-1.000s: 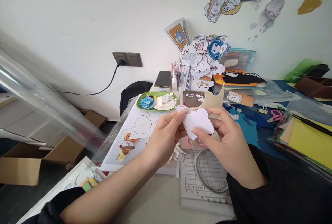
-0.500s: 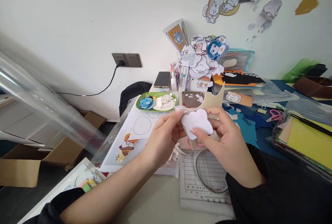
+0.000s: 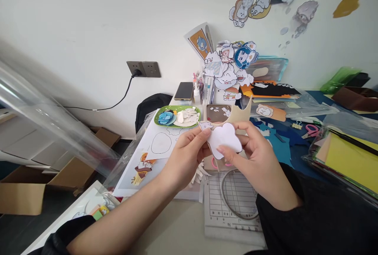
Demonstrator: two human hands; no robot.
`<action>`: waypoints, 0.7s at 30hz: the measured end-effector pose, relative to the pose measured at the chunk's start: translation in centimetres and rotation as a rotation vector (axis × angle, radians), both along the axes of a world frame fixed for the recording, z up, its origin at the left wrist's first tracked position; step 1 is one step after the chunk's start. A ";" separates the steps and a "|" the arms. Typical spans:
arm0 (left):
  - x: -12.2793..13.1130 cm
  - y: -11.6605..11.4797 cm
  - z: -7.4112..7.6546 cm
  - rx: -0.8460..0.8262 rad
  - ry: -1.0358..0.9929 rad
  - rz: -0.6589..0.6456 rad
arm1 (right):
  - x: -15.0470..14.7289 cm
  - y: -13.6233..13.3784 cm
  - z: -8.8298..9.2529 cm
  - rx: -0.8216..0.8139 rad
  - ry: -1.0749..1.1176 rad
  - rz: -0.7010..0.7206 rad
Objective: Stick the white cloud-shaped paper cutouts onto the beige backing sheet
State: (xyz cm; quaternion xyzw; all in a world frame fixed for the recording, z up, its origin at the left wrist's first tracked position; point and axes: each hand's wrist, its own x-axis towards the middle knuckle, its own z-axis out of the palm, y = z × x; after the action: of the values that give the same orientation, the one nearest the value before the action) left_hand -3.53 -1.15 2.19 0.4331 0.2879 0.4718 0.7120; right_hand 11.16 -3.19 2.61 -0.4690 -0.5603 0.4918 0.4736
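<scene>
passage over near tabletop (image 3: 159,227), gridded board (image 3: 215,207) right, green tray (image 3: 161,110) blocking beyond

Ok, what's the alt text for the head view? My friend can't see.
A left hand pinches a small white paper piece beside a larger white paper cutout with a curvy dark outline, held by the right hand. Beyond, a green oval tray holds blue and white scraps.

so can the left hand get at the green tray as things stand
Probably yes: the green tray lies just beyond the left hand, with only flat paper seen between them, though that hand is pinching a small paper cutout.
</scene>
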 end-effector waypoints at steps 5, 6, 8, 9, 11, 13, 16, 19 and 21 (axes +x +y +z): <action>0.0 0.0 0.0 -0.016 0.016 0.010 | 0.2 0.1 0.0 -0.030 0.029 0.031; 0.0 0.0 -0.1 -0.024 0.019 0.012 | 0.3 0.1 0.0 -0.033 0.032 0.035; 0.0 0.1 0.0 -0.036 0.018 0.018 | 0.3 0.2 0.0 -0.039 0.039 0.041; 0.0 0.1 0.0 -0.042 0.014 0.023 | 0.4 0.2 0.0 -0.041 0.042 0.045; 0.0 0.1 0.0 -0.048 0.004 0.025 | 0.4 0.2 0.0 -0.045 0.050 0.054; 0.0 0.1 0.0 -0.043 -0.004 0.010 | 0.3 0.2 0.0 -0.051 0.059 0.054; -0.1 0.1 0.1 -0.022 -0.011 -0.018 | 0.1 0.1 -0.1 -0.042 0.053 0.033; -0.1 0.1 0.2 -0.026 -0.007 -0.018 | -0.1 0.0 -0.2 -0.017 0.013 0.009; -0.1 0.1 0.2 -0.037 -0.006 -0.004 | -0.1 0.0 -0.2 -0.007 -0.011 -0.001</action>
State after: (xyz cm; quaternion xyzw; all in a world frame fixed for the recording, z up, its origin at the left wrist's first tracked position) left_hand -3.68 -1.02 2.40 0.4189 0.2937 0.4662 0.7217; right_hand 11.05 -3.22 2.40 -0.4737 -0.5606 0.4911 0.4692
